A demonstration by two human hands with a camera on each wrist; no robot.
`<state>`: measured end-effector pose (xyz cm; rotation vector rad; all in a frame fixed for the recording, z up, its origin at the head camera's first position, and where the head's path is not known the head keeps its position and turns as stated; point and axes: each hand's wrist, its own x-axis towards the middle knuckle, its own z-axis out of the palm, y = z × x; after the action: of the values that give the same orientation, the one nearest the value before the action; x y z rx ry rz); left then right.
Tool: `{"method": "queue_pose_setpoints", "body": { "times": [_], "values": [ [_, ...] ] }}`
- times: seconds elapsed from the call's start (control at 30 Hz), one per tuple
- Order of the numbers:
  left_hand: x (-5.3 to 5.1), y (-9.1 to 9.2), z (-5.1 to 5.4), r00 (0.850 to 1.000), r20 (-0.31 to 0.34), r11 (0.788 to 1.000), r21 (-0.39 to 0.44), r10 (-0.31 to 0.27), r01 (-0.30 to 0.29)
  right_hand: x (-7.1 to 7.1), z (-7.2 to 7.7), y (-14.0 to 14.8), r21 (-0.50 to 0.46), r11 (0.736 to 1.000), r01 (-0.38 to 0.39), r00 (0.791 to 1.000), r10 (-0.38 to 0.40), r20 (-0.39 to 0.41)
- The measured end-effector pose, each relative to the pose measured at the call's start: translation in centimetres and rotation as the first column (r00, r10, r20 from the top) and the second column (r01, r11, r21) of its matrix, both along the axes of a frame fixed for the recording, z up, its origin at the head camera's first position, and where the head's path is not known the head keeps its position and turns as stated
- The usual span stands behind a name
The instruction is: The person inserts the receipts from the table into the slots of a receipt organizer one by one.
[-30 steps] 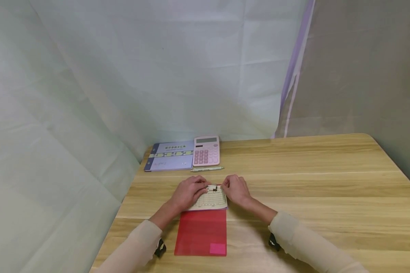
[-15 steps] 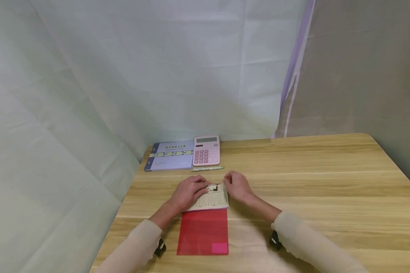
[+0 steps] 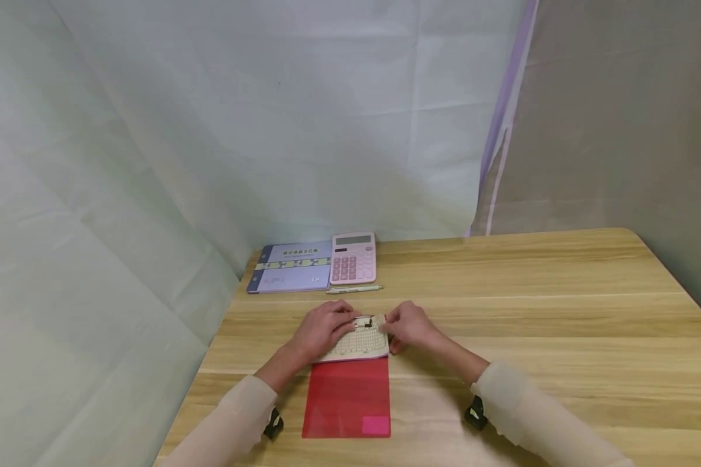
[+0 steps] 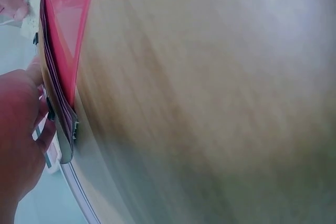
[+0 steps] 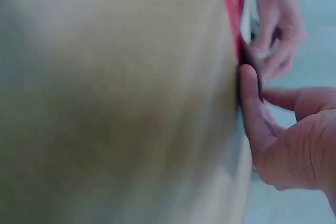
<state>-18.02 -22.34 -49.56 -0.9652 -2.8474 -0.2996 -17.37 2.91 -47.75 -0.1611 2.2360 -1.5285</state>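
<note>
A red folder (image 3: 346, 395) lies on the table, with a pad of printed grid-lined sheets (image 3: 359, 344) over its far half. At the pad's top edge sits a small metal clip (image 3: 367, 322). My left hand (image 3: 324, 329) holds the pad's top beside the clip, its fingers partly hiding it. The pad's right top corner is pinched by my right hand (image 3: 410, 326), and the paper there is bent up. In the left wrist view, the layered sheets (image 4: 52, 72) stand slightly apart at their edge. Fingers and thumb of the right hand (image 5: 294, 140) meet at a dark edge.
Behind the pad lie a pen (image 3: 354, 289), a pink calculator (image 3: 353, 258) and a blue-purple account book (image 3: 295, 267). A pink label (image 3: 376, 425) marks the folder's near right corner. The wooden table (image 3: 549, 324) reaches far to the right; a pale curtain hangs behind.
My right hand first drew slightly back and lifted the sheet corner, then turned and came lower, folding the corner toward the clip. The folder shifted slightly right. My left hand stayed in place.
</note>
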Motion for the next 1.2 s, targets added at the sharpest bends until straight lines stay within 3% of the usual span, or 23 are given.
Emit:
{"method": "queue_pose_setpoints", "body": {
  "times": [0.17, 0.33, 1.0, 1.2],
  "values": [
    [-0.08, 0.0, 0.0, 1.0, -0.019, 1.0, -0.013, -0.009, 0.009, 0.6, -0.76, -0.62, -0.095, 0.992, 0.083, 0.996, -0.081, 0.029],
    [-0.16, -0.08, -0.06, 0.999, -0.032, 1.0, -0.024, -0.018, 0.017, 0.86, -0.75, -0.89, -0.101, 0.987, 0.128, 0.992, -0.126, 0.033],
    [-0.32, -0.13, -0.19, 0.999, -0.029, 0.999, -0.028, -0.023, 0.022, 0.6, -0.89, -0.96, -0.082, 0.99, 0.118, 0.993, -0.116, 0.025],
    [-0.25, -0.16, -0.07, 1.0, -0.002, 1.0, -0.009, -0.014, 0.014, 0.53, -0.77, -0.83, -0.066, 0.994, 0.092, 0.996, -0.091, 0.017]
  ]
}}
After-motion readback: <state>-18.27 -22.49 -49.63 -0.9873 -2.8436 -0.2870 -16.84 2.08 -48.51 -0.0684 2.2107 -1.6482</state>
